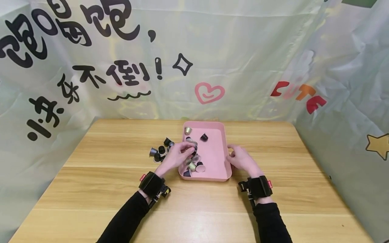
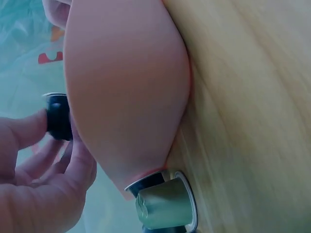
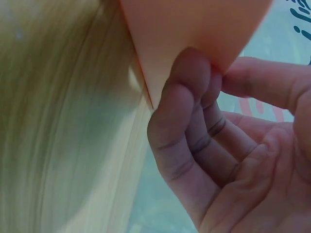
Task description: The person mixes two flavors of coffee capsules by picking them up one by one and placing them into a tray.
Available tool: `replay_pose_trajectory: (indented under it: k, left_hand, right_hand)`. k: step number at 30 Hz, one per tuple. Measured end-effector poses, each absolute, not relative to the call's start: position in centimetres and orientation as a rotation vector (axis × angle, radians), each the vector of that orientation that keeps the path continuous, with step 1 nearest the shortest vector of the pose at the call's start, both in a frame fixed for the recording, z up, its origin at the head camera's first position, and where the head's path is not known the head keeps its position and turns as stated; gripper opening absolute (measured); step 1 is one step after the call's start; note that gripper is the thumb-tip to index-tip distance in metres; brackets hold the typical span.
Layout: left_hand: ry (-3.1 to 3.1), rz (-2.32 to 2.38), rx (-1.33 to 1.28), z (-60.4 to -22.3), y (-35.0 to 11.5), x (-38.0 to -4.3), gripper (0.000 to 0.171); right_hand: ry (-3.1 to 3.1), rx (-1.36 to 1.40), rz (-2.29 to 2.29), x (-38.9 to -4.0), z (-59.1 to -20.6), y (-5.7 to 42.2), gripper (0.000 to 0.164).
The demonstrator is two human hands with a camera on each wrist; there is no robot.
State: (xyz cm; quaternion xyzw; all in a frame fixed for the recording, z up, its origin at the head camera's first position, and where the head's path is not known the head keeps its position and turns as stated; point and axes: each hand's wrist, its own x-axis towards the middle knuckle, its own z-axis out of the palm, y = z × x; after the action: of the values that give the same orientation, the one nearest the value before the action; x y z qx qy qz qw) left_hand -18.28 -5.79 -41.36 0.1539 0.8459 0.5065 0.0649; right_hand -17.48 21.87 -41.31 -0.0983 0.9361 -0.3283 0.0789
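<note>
Left fingers (image 2: 80,158) pinch 1 capsule (image 2: 59,118) above 1 tray (image 1: 215,158).

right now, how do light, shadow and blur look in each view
Head view: evenly lit, soft shadow on the wooden table beside the right sleeve; left wrist view: dimmer, wood grain soft, dark coffee capsule showing little detail; right wrist view: soft-edged shadow across the table, grain smeary.

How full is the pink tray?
Partly full: in the pink tray, coffee capsules lie mostly along the left side; its right side is bare.
</note>
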Motion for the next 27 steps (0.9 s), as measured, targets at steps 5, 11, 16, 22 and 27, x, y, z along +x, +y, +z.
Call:
replay_pose_trajectory:
  k: [5, 11, 16, 22, 27]
  left_hand:
    - [2.452, 1.627, 0.520, -41.3, -6.0, -18.1, 0.047]
    - [2.509, 1.656, 0.494, -40.9, -7.9, -17.4, 0.045]
    - [2.667, 1.680, 0.423, -41.4, -11.0, -17.2, 0.040]
    - [2.872, 1.546, 0.359, -42.3, -13.8, -16.7, 0.035]
    - [2.891, 1.506, 0.359, -42.5, -14.7, -16.6, 0.036]
  right_hand:
    - [2.783, -0.303, -0.991, -17.4, -41.3, 21.9, 0.054]
    - [2.788, -0.308, -0.966, -17.5, -41.1, 22.2, 0.056]
    - [2.837, -0.328, -0.977, -17.3, -40.6, 22.4, 0.053]
    - [2.948, -0.329, -1.036, -17.2, -40.4, 22.5, 0.047]
    - [3.032, -0.338, -1.044, -17.2, -40.3, 22.1, 0.042]
